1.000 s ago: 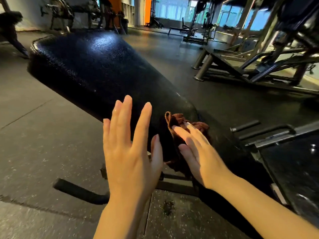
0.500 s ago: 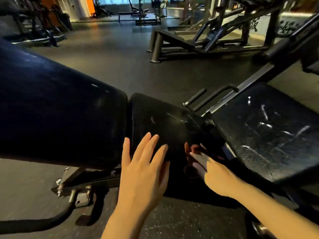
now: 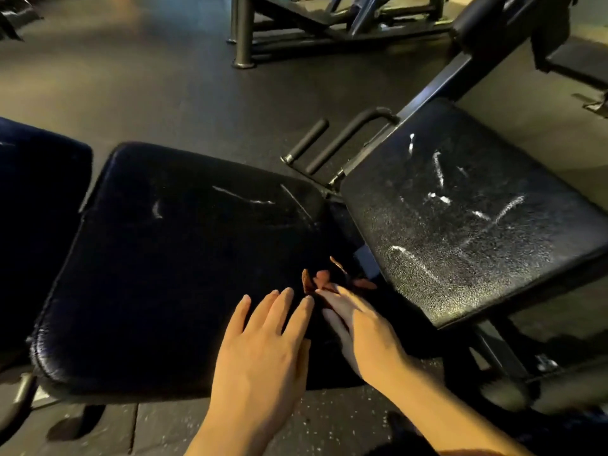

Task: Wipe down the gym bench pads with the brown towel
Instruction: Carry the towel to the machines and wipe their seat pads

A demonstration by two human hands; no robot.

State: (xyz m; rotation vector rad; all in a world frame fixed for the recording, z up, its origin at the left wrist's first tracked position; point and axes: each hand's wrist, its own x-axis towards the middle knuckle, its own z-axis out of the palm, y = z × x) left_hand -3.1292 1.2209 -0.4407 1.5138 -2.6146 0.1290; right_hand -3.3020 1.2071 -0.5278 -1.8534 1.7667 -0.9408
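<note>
Dim, warm yellowish light; glare streaks on right pad (image 3: 467, 205); deep shadow over seat pad (image 3: 171, 258); edges curved, slightly blurred.

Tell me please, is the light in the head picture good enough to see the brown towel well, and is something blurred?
Head view: dim, warm light; the brown towel is mostly lost in shadow against the seat pad under the right hand; glare picks out pale streaks on the right pad; edges bend from the wide lens; slight overall softness.

Counts: 3 bench pads – left (image 3: 39, 205), middle (image 3: 184, 258), right (image 3: 477, 218); 1 towel (image 3: 316, 279); 2 hands – left (image 3: 263, 350), right (image 3: 365, 330); 2 handles (image 3: 307, 139).
</note>
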